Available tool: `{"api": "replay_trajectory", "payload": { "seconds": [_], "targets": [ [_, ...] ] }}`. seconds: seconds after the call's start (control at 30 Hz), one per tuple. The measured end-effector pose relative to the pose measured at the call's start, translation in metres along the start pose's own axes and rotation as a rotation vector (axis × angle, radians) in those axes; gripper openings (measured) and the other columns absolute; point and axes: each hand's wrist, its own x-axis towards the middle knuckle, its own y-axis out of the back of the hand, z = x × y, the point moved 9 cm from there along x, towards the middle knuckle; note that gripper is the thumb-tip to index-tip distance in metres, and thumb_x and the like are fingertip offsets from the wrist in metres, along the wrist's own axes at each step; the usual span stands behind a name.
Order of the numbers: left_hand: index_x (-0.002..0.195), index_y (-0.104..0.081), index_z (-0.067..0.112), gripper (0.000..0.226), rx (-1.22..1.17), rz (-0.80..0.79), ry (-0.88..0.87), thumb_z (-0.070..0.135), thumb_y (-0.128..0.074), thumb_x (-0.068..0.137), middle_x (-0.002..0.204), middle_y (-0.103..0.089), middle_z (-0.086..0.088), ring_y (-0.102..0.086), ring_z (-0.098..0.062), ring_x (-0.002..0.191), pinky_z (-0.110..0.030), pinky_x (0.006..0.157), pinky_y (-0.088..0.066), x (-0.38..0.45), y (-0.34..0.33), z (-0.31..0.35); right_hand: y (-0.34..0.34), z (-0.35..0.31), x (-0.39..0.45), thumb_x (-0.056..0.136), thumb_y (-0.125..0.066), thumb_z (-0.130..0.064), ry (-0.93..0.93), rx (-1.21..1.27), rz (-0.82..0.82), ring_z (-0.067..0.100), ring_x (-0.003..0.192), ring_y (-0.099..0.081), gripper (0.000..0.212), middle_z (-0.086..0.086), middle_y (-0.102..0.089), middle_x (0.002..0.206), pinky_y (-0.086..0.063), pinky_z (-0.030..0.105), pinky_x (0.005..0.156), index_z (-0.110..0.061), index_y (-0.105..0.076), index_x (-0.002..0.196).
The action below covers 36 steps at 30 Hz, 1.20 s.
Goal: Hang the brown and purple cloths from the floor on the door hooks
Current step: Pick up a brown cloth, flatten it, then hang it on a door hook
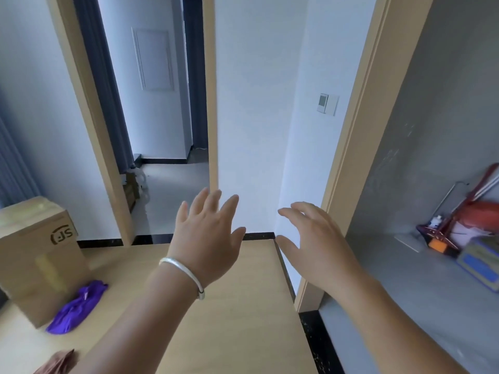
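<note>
Basically sitting at square one here. Holding both arms out front, left hand [208,233] with fingers spread wide and gripping nothing, silver bracelet [181,275] riding on that wrist, right hand [313,238] likewise loose with fingers relaxed and empty. Lying untouched on the wood floor [229,319] at lower left: purple cloth [78,306], bunched up just beside the cardboard box [37,255], maybe touching it, hard to say. Peeking in at the very bottom-left corner: brown cloth [58,363], mostly cut off by the frame edge, also down on the floor. Both well apart from either hand. Not seeing any door hooks anywhere, just an open doorway [162,117] ahead, a wall switch [328,103] on the white wall, and cleaning gear piled in the grey room [459,233] off to the right. So, judging by this: nothing picked up, nothing hung, the whole job remaining. Probably needing to turn down and left for the cloths first, then hunting for wherever those hooks are hiding.
</note>
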Motion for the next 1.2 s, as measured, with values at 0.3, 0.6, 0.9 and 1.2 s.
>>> {"api": "replay_trajectory", "payload": {
  "seconds": [0.3, 0.6, 0.9, 1.2],
  "targets": [
    [0.149, -0.014, 0.031, 0.061, -0.017, -0.034, 0.003, 0.052, -0.035, 0.095, 0.158, -0.015, -0.001, -0.004, -0.021, 0.147, -0.046, 0.117, -0.009, 0.099, -0.062, 0.003, -0.048, 0.071, 0.093, 0.092, -0.054, -0.038, -0.026, 0.020, -0.055, 0.014, 0.136, -0.030, 0.047, -0.004, -0.039, 0.144, -0.026, 0.039, 0.113, -0.029, -0.045, 0.138],
    [0.148, -0.016, 0.033, 0.060, 0.027, 0.006, 0.075, 0.054, -0.035, 0.095, 0.157, -0.015, 0.000, -0.006, -0.021, 0.147, -0.045, 0.117, -0.010, 0.232, -0.126, 0.019, -0.081, 0.164, 0.231, 0.091, -0.056, -0.038, 0.049, 0.106, -0.011, 0.014, 0.135, -0.033, 0.047, -0.003, -0.042, 0.142, -0.027, 0.036, 0.113, -0.027, -0.048, 0.136],
    [0.149, -0.015, 0.033, 0.061, 0.041, -0.024, 0.149, 0.053, -0.035, 0.095, 0.157, -0.016, -0.002, -0.005, -0.021, 0.147, -0.045, 0.117, -0.011, 0.343, -0.187, 0.004, -0.127, 0.228, 0.348, 0.091, -0.056, -0.039, 0.102, 0.116, -0.060, 0.014, 0.134, -0.034, 0.047, -0.004, -0.043, 0.142, -0.027, 0.029, 0.109, -0.028, -0.049, 0.136],
    [0.148, -0.014, 0.033, 0.060, 0.025, 0.007, 0.173, 0.051, -0.035, 0.095, 0.158, -0.011, -0.005, -0.003, -0.022, 0.147, -0.047, 0.118, -0.013, 0.455, -0.243, -0.082, -0.210, 0.220, 0.482, 0.092, -0.053, -0.040, 0.138, 0.110, -0.089, 0.013, 0.135, -0.032, 0.047, -0.005, -0.040, 0.144, -0.026, 0.033, 0.113, -0.029, -0.046, 0.137]
  ]
}}
